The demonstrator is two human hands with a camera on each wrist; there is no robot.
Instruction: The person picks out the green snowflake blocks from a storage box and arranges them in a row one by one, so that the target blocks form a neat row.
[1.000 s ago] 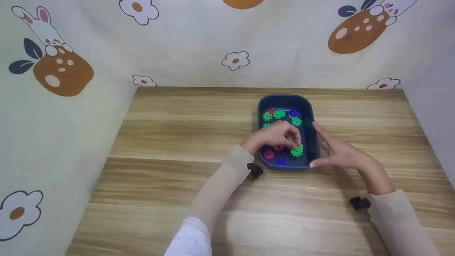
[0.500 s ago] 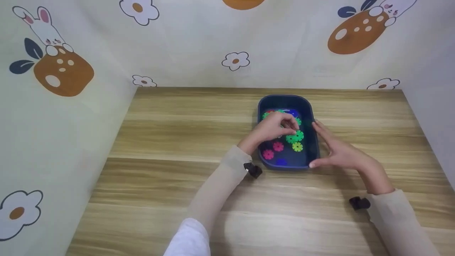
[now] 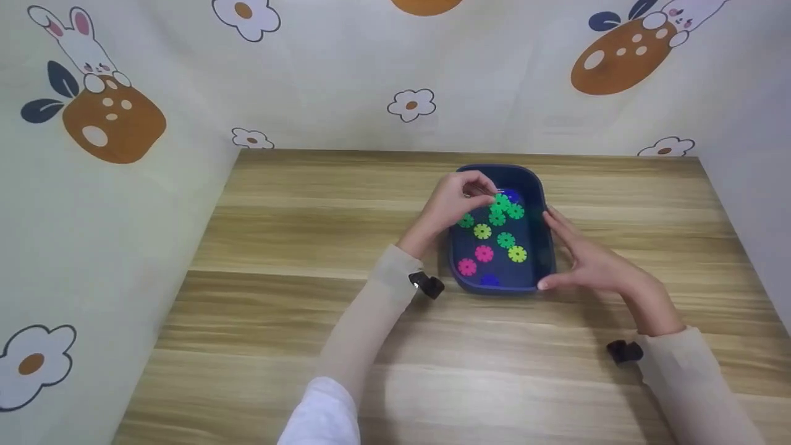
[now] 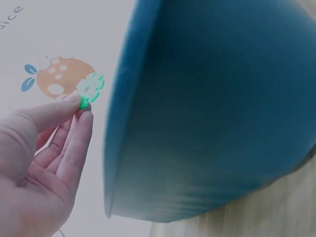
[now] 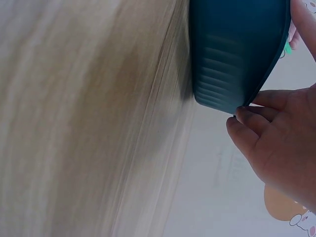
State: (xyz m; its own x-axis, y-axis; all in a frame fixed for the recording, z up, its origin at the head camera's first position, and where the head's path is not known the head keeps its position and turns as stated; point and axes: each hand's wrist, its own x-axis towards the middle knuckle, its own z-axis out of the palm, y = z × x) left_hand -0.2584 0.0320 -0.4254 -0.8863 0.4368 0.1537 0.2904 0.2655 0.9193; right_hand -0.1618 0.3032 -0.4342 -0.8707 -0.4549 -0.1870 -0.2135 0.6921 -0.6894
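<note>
Between thumb and fingertips, my left hand (image 3: 454, 201) pinches a green snowflake-shaped plastic disc (image 3: 501, 202) over the far part of a dark blue bin (image 3: 546, 262). In the left wrist view the notched disc (image 4: 95, 87) sticks out past the thumb, above the bin's rim. Several similar discs lie spread on the bin's floor: green (image 3: 506, 240), yellow (image 3: 517, 254), pink (image 3: 467, 267) and blue (image 3: 489, 280). Part of the far left of the bin is hidden behind the left hand. My right hand (image 3: 590, 266) rests against the bin's right side, thumb and fingers spread along the rim.
The bin stands on a wood-grain table (image 3: 296, 321), right of the middle. A light cloth wall (image 3: 334, 74) with printed rabbits and flowers closes off the back and sides. Each wrist carries a small black camera (image 3: 426, 285).
The left hand has moved with the green disc from the bin's near part to its far left, uncovering yellow, pink and green discs. The right hand has stayed at the bin's side.
</note>
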